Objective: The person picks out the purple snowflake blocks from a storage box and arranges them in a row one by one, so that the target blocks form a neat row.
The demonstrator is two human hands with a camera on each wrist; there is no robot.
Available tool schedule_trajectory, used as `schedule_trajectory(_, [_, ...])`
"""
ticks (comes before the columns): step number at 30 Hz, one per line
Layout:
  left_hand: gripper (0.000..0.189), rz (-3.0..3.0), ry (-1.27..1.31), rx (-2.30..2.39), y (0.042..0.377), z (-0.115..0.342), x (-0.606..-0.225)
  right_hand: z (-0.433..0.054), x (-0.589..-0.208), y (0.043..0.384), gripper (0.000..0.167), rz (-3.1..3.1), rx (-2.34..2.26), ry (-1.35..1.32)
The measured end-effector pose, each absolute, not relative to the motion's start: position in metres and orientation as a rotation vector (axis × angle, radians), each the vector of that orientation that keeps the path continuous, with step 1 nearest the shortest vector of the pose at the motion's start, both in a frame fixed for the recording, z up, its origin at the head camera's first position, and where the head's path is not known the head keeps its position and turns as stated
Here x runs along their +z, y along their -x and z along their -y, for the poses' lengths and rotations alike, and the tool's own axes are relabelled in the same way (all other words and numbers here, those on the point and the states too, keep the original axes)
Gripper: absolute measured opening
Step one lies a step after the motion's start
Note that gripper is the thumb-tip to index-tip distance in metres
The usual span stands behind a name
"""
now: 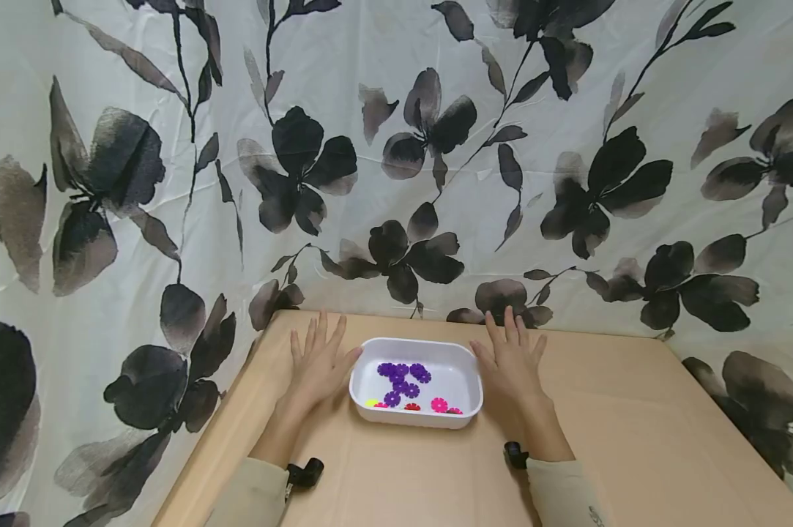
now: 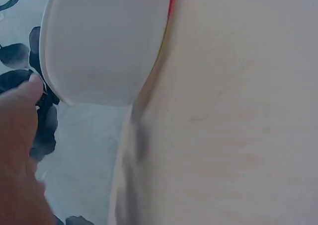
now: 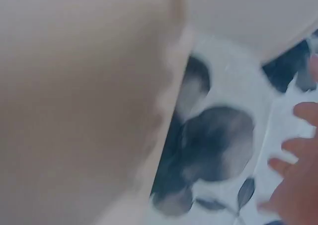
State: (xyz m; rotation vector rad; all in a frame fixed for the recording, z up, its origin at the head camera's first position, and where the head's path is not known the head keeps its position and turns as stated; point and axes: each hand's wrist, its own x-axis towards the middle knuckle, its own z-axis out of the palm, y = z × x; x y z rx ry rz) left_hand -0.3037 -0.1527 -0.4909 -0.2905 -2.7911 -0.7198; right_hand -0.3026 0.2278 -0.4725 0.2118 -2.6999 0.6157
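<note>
A white plastic tray [image 1: 417, 419] stands on the table between my two hands. Inside it lie several purple flower-shaped pieces [image 1: 398, 383], with a pink piece [image 1: 438, 405], a red one [image 1: 412, 406] and a yellow one [image 1: 371, 402] along the near side. My left hand [image 1: 318, 366] is spread at the tray's left end, its thumb near or at the rim; whether it touches I cannot tell. On the other side my right hand [image 1: 515, 366] has its fingers spread, thumb near the right rim. Neither hand holds anything. The left wrist view shows the tray's outer wall [image 2: 104, 46] beside the thumb.
The light brown tabletop [image 1: 409, 476] extends to the right and toward me. Behind it hangs a white cloth [image 1: 370, 66] with dark flower prints, also along both sides. A black wrist camera [image 1: 306, 473] sits on my left wrist, another [image 1: 516, 455] on my right.
</note>
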Motion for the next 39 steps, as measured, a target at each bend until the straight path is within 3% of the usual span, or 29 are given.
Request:
schedule_trajectory(7, [0.067, 2.690, 0.650, -1.486, 0.303, 0.151, -0.504, -0.182, -0.457, 0.299, 0.043, 2.557, 1.144, -0.691])
schedule_trajectory(13, [0.051, 2.552, 0.756, -1.930, 0.305, 0.150, -0.518, -0.157, -0.467, 0.315, 0.030, 2.785, 0.983, -0.922])
schedule_trajectory(22, [0.057, 2.547, 0.741, -2.059, 0.308, 0.150, -0.523, -0.154, -0.489, 0.325, 0.032, 2.937, 0.735, -1.009])
schedule_trajectory(39, [0.056, 2.569, 0.652, -2.028, 0.305, 0.158, -0.522, -0.139, -0.493, 0.329, 0.011, 2.836, 0.624, -1.131])
